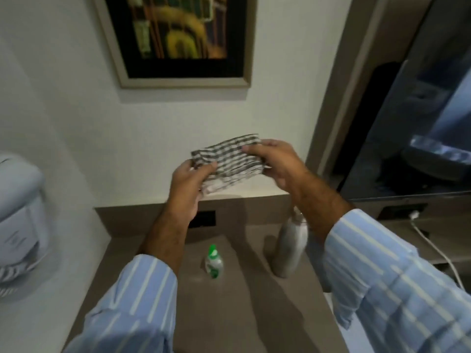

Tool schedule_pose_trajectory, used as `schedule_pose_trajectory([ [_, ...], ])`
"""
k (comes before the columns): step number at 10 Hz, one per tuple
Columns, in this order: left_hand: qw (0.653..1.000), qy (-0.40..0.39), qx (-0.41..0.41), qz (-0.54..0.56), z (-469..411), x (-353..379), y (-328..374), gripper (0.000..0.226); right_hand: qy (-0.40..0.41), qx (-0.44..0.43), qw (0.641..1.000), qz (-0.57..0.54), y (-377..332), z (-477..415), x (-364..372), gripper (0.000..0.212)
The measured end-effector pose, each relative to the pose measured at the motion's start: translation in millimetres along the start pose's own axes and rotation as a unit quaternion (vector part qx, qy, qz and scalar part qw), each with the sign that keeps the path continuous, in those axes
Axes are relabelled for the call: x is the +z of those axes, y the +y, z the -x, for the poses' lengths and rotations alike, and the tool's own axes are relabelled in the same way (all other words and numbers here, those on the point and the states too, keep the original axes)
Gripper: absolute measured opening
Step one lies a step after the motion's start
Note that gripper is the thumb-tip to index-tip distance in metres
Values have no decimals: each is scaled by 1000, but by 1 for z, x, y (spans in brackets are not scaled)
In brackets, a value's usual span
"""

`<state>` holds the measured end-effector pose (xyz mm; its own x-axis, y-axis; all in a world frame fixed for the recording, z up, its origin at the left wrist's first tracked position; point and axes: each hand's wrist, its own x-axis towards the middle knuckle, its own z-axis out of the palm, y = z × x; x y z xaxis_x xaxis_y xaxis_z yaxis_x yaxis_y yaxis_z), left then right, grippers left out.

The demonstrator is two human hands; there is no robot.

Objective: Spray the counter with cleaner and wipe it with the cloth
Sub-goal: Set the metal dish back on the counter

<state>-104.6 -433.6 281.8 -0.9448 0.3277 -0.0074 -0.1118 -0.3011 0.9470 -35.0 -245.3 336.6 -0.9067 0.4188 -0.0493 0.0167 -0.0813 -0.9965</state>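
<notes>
From the head view, your left hand (190, 179) and right hand (276, 161) both pinched the striped cloth (229, 159) up in the air. Its long side ran from 8 to 2 o'clock. The green-topped bottle (213, 262) stood upright on the counter (229, 314), at 6 o'clock from the cloth.

Cloth (230, 159) grey-white checked; bottle (213, 262) white, green cap; counter (216, 314) taupe — sleeves (132, 296) blue (white stripes).

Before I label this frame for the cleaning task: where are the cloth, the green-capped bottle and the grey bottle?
cloth (229, 159), head view, striped middle.
green-capped bottle (213, 263), head view, body below cap.
grey bottle (289, 250), head view, body.
</notes>
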Motion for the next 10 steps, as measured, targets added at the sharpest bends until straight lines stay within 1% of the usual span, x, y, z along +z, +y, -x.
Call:
schedule_pose_trajectory([
  [1, 990, -107, -33, -83, 7, 113, -12, 15, 115, -30, 991, 65, -24, 25, -114, 25],
  [2, 984, -136, -40, -111, 14, 185, -44, 13, 171, -6, 981, 91, -18, 37, -189, 35],
  [3, 954, -109, -8, -278, 26, 269, -123, 20, 213, 86, 962, 146, 24, 46, -295, 34],
  [4, 930, -99, -12, -355, 33, 300, -190, 19, 182, 161, 953, 180, 75, 48, -349, 16],
  [5, 870, -124, -124, -461, 26, 323, -300, 43, 142, 274, 927, 215, 177, 35, -405, 14],
  [6, 832, -124, -171, -514, 8, 324, -363, 47, 145, 294, 908, 261, 249, 12, -433, 10],
  [7, 805, -113, -186, -551, -13, 328, -443, 38, 124, 278, 885, 353, 334, -19, -460, 25],
  [8, 789, -103, -190, -576, -22, 327, -479, 38, 110, 272, 888, 354, 373, -30, -468, 31],
  [9, 747, -102, -186, -629, -34, 325, -506, 40, 87, 251, 892, 365, 402, -42, -466, 29],
  [10, 722, -109, -155, -665, -32, 329, -504, 45, 126, 223, 910, 326, 386, -37, -468, 34],
])
